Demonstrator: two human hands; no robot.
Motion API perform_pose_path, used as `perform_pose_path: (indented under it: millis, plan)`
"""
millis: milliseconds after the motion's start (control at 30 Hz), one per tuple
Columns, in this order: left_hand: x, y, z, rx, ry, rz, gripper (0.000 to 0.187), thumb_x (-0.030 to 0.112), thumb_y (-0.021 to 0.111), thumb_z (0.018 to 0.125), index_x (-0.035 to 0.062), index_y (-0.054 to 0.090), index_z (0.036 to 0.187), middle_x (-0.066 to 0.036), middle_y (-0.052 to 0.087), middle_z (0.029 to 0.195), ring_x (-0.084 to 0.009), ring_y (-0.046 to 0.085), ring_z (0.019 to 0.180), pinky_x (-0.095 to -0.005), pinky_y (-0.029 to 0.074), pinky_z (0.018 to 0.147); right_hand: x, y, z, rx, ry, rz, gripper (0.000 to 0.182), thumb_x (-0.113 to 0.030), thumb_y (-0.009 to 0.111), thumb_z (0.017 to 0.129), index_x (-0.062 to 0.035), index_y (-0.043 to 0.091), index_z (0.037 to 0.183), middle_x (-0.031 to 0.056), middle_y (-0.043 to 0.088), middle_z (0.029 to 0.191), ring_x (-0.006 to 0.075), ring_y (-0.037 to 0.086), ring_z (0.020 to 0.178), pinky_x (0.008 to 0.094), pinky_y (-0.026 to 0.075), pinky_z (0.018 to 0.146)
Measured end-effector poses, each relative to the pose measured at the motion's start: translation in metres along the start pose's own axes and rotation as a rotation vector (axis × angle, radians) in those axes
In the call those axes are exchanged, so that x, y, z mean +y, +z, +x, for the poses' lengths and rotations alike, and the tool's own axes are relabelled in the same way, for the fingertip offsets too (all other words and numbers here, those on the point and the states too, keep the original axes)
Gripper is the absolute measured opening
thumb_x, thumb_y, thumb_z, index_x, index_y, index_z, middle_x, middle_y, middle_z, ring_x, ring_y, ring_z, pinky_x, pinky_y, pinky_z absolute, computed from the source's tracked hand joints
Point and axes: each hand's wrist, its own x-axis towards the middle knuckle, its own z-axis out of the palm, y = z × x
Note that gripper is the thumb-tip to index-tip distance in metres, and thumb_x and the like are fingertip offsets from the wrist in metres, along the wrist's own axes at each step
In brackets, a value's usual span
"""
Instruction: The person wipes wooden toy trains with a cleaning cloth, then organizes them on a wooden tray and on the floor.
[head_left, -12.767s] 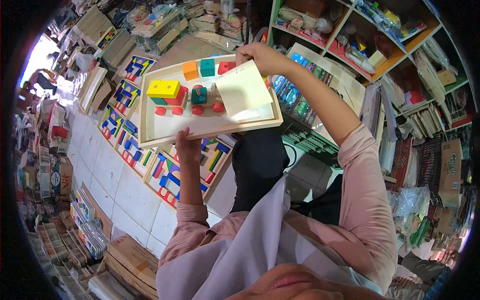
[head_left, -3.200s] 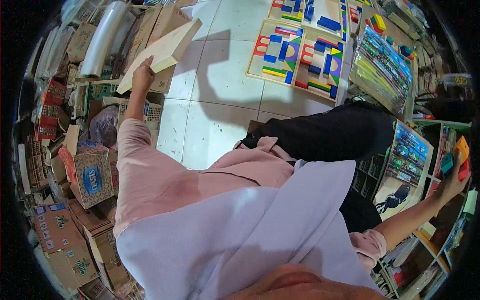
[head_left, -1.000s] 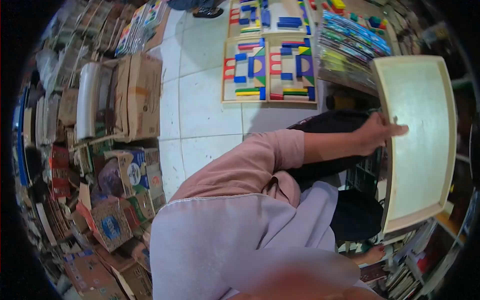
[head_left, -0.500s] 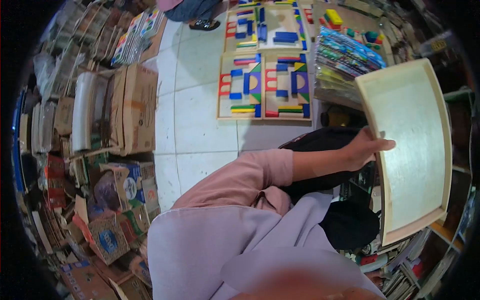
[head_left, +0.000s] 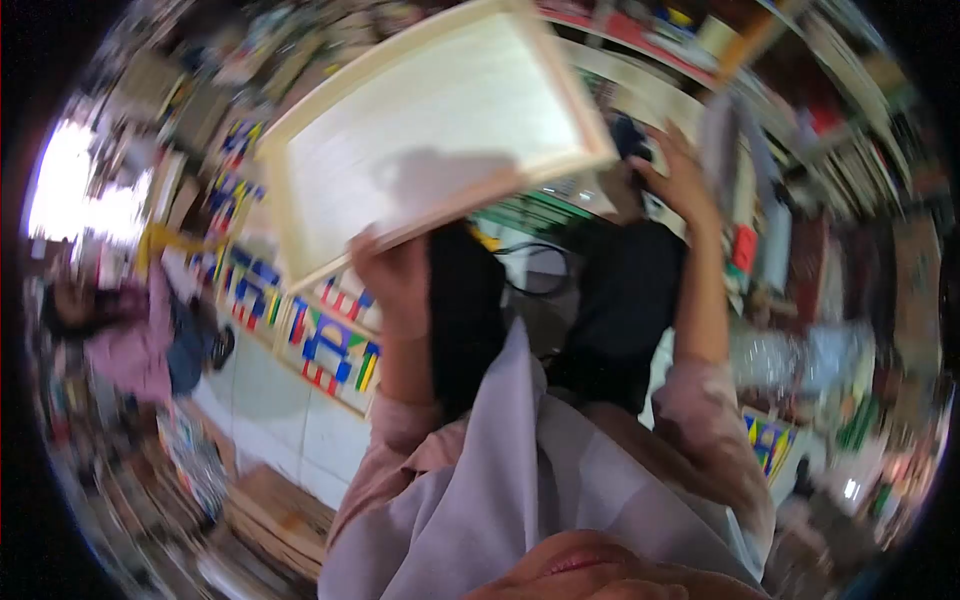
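A shallow wooden tray (head_left: 430, 115) with pale raised rims is tilted up in front of me, with nothing in it. My left hand (head_left: 393, 282) is closed on its lower rim, with the fingers partly behind the wood. To the right of the tray, my right hand (head_left: 682, 180) is raised, holding nothing, thumb and fingers apart. A small dark object (head_left: 628, 135) is close to its fingertips, too blurred to name. Beyond the left hand, on the floor, lie wooden trays of coloured building blocks (head_left: 330, 345).
A person in a pink top (head_left: 130, 335) is low at the far left. Cardboard boxes (head_left: 275, 515) stand at lower left. Shelves packed with books or papers (head_left: 850, 130) rise at right. Clear plastic-wrapped goods (head_left: 800, 355) lie at the right. White floor tiles (head_left: 290, 425) show between.
My view has swung to the right. The tray has moved from my right side to in front of me, still in my left hand. My right hand has come into view.
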Motion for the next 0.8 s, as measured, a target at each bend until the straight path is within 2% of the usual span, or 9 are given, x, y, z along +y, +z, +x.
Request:
perform_pose_path:
  millis: [167,300,333,367,400,467,633,700,800]
  plan:
    - [0.002,0.017,0.002,0.002,0.087,0.169,0.045,0.020,0.049,0.078,-0.0050,0.042,0.115,-0.022,0.046,0.117,-0.0356,0.048,0.109,-0.0509,0.038,0.095,0.043,0.039,0.010,-0.223,0.307,-0.199,0.068,-0.045,0.058,0.076,-0.0159,0.034,0.133,0.0233,0.025,0.139,0.0430,0.019,0.129,0.0470,0.026,0.102]
    - [0.010,-0.035,0.013,0.089,0.079,0.061,0.019,0.017,0.052,0.082,-0.0003,0.051,0.091,-0.017,0.054,0.098,-0.0295,0.054,0.096,-0.0454,0.047,0.085,0.076,0.058,0.017,-0.214,0.025,0.115,0.073,-0.034,0.066,0.070,-0.0149,0.034,0.133,0.0220,0.044,0.126,0.0370,0.033,0.123,0.0429,0.029,0.101]
    - [0.000,-0.070,0.025,0.001,0.196,0.304,0.020,0.017,0.054,0.081,0.0006,0.053,0.092,-0.014,0.056,0.095,-0.0270,0.055,0.093,-0.0438,0.049,0.081,0.074,0.058,0.028,-0.267,0.025,0.232,0.075,-0.025,0.069,0.067,-0.0137,0.036,0.133,0.0212,0.046,0.123,0.0351,0.040,0.116,0.0412,0.030,0.100]
    - [-0.004,-0.077,0.030,-0.252,0.053,-0.066,0.020,0.014,0.055,0.079,0.0021,0.053,0.095,-0.011,0.055,0.095,-0.0257,0.055,0.093,-0.0429,0.048,0.080,0.089,0.072,0.038,-0.210,-0.119,0.174,0.071,-0.020,0.068,0.067,-0.0125,0.038,0.131,0.0206,0.046,0.122,0.0352,0.042,0.114,0.0404,0.031,0.099]
    - [-0.002,-0.016,0.011,-0.056,0.030,-0.030,0.023,0.012,0.055,0.077,0.0032,0.052,0.098,-0.010,0.055,0.098,-0.0245,0.054,0.095,-0.0421,0.046,0.083,0.087,0.074,0.045,-0.251,-0.161,0.207,0.069,-0.017,0.068,0.067,-0.0117,0.040,0.130,0.0204,0.045,0.124,0.0360,0.041,0.116,0.0405,0.032,0.098]
    - [-0.008,-0.017,0.010,0.026,0.022,-0.015,0.027,0.010,0.054,0.075,0.0023,0.050,0.101,-0.010,0.055,0.102,-0.0238,0.053,0.098,-0.0409,0.043,0.088,0.106,0.095,0.055,-0.280,-0.155,0.216,0.068,-0.009,0.069,0.065,-0.0073,0.042,0.127,0.0210,0.046,0.122,0.0354,0.046,0.111,0.0375,0.038,0.093]
    - [-0.013,0.001,0.002,-0.025,-0.028,-0.115,0.031,0.005,0.053,0.076,-0.0014,0.047,0.106,-0.010,0.054,0.101,-0.0210,0.053,0.100,-0.0344,0.043,0.090,0.081,0.059,0.052,-0.201,0.152,-0.018,0.045,-0.008,0.060,0.062,-0.0002,0.056,0.106,0.0183,0.061,0.096,0.0312,0.058,0.092,0.0368,0.044,0.082]
    - [-0.012,-0.001,-0.001,-0.047,-0.075,-0.072,0.028,0.007,0.054,0.073,-0.0046,0.050,0.098,-0.014,0.055,0.099,-0.0248,0.055,0.097,-0.0392,0.041,0.092,0.064,0.015,0.036,-0.078,0.046,-0.059,0.032,-0.012,0.061,0.065,0.0024,0.057,0.094,0.0168,0.061,0.089,0.0269,0.058,0.081,0.0350,0.044,0.074]
    - [-0.009,-0.005,0.004,-0.065,-0.093,-0.032,0.032,0.006,0.055,0.073,-0.0060,0.049,0.102,-0.014,0.056,0.098,-0.0245,0.055,0.096,-0.0385,0.042,0.091,0.037,-0.059,0.005,0.110,0.050,0.215,0.026,-0.013,0.063,0.073,0.0000,0.058,0.095,0.0108,0.059,0.097,0.0211,0.056,0.087,0.0304,0.043,0.078]
